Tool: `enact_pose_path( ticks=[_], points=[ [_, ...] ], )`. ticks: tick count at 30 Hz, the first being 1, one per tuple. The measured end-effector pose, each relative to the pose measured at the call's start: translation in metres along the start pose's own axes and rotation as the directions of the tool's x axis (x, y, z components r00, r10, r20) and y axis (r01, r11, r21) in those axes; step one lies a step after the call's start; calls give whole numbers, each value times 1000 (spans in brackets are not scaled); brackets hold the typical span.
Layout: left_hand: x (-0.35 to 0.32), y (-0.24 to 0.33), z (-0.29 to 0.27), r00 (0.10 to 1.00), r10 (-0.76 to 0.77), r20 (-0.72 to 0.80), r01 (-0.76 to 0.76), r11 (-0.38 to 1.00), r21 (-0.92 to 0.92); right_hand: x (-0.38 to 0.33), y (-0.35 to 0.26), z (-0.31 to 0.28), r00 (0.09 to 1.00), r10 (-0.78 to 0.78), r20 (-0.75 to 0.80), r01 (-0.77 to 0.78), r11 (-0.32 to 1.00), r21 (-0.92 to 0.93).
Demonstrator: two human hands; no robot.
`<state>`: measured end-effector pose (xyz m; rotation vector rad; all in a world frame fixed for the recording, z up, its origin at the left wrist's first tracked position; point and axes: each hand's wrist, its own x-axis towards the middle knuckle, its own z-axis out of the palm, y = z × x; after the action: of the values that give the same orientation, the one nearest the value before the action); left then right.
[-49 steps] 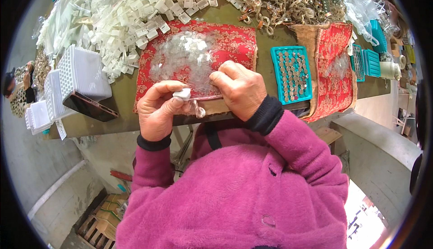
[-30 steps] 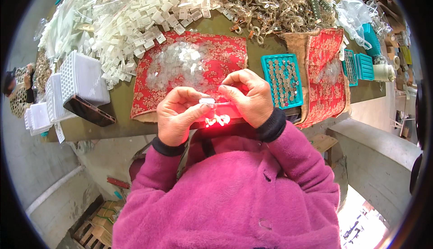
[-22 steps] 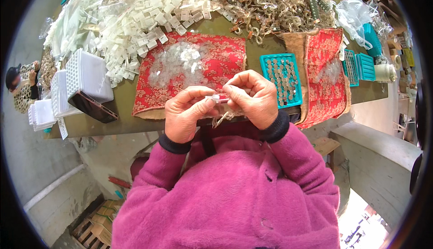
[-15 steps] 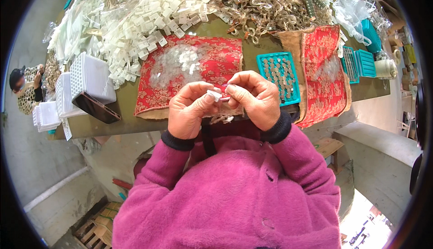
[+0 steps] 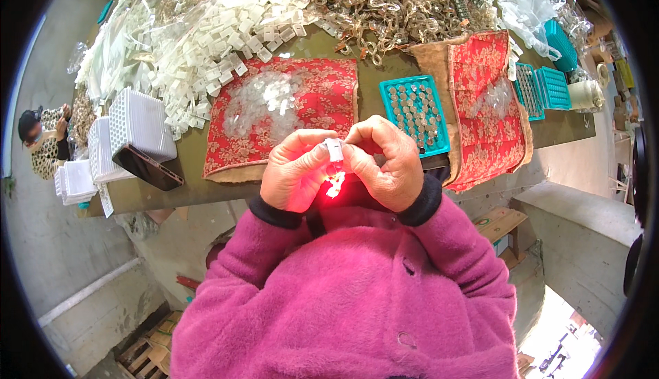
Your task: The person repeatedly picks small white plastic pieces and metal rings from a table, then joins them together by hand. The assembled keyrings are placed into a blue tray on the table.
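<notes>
Between the fingertips of both hands, above the near edge of the table, is a small white plastic piece (image 5: 334,148). Red light shines from its lower end over my palm and sleeve. My left hand (image 5: 292,171) pinches it from the left. My right hand (image 5: 386,165) is closed at its right side, thumb and forefinger pressed to it; whether they hold another small part is hidden. Just beyond my hands lies a red floral cloth pad (image 5: 223,142) with a heap of thin clear plastic pieces (image 5: 264,104). A teal tray (image 5: 445,115) of round silver button cells stands beyond my right hand.
White plastic trays (image 5: 141,121) stand stacked at the left, with a dark phone-like slab (image 5: 147,166) leaning on them. White plastic pieces (image 5: 240,22) and clear looped straps (image 5: 398,8) are heaped at the back. Another red cloth pad (image 5: 484,118) lies right. A person (image 5: 44,135) is far left.
The white piece has turned more upright between my fingers, and red light now glows from its lower end. My right fingers have come closer to it.
</notes>
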<state>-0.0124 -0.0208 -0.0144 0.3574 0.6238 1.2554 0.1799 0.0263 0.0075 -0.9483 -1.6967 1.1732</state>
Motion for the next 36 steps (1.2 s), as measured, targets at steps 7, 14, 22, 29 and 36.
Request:
enact_pose_path(
  ticks=[7,14,22,29,36],
  points=[
    [3,-6,9,999,-46,9,46,997,58,0,-3,-17,990,-132,50,136,986,-93],
    [5,-8,16,990,-139,33,135,985,110,-8,-7,-36,989,-91,117,100,992,-77],
    [3,2,41,985,-169,-17,163,912,375,-24,-2,-43,991,103,90,-105,994,20],
    [41,125,28,788,609,91,-525,588,615,-43,-10,-48,930,358,87,-368,914,171],
    [141,264,-2,523,845,115,-290,50,956,-48,-8,-36,950,287,119,-303,942,146]
  ],
)
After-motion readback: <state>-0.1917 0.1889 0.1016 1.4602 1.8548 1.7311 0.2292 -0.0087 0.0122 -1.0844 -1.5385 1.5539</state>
